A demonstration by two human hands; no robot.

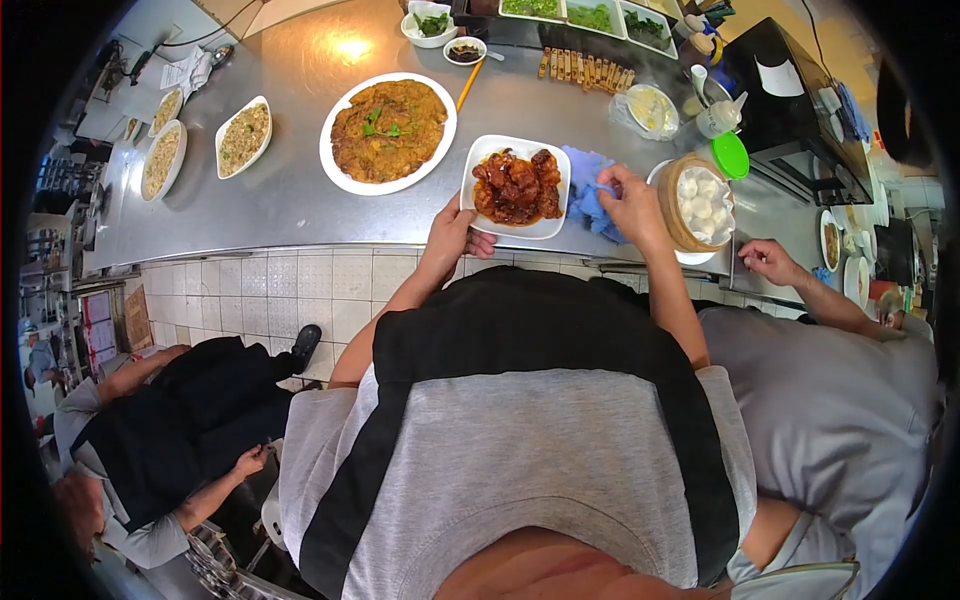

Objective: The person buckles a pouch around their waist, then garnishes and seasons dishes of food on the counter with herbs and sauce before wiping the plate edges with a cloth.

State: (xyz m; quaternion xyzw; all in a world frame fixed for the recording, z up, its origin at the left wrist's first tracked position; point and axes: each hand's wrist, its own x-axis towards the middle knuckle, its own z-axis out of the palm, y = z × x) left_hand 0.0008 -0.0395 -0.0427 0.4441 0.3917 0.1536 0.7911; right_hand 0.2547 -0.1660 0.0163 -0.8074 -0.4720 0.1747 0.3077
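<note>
My left hand (pixel 458 238) grips the lower left corner of a square white plate (pixel 513 230), its fingers partly under the rim. On that plate lies a heap of dark red glazed food pieces (pixel 517 187). Just right of it, my right hand (pixel 636 207) has bent fingers closed on a crumpled blue cloth (pixel 588 170) lying on the counter. A bamboo steamer (pixel 672 210) with round white buns (pixel 703 203) stands right beside my right wrist, on a white plate. Left of my plate sits an oval white plate (pixel 333 165) with a large browned pancake (pixel 388 130) topped with green leaves.
Several dishes of fried rice (pixel 244 137) stand at the counter's left. Behind are small bowls (pixel 465 51), a row of wooden clips (pixel 585 71) and trays of chopped greens (pixel 592 16). A co-worker's hand (pixel 770 260) is close at right; another person (pixel 180 430) is behind left.
</note>
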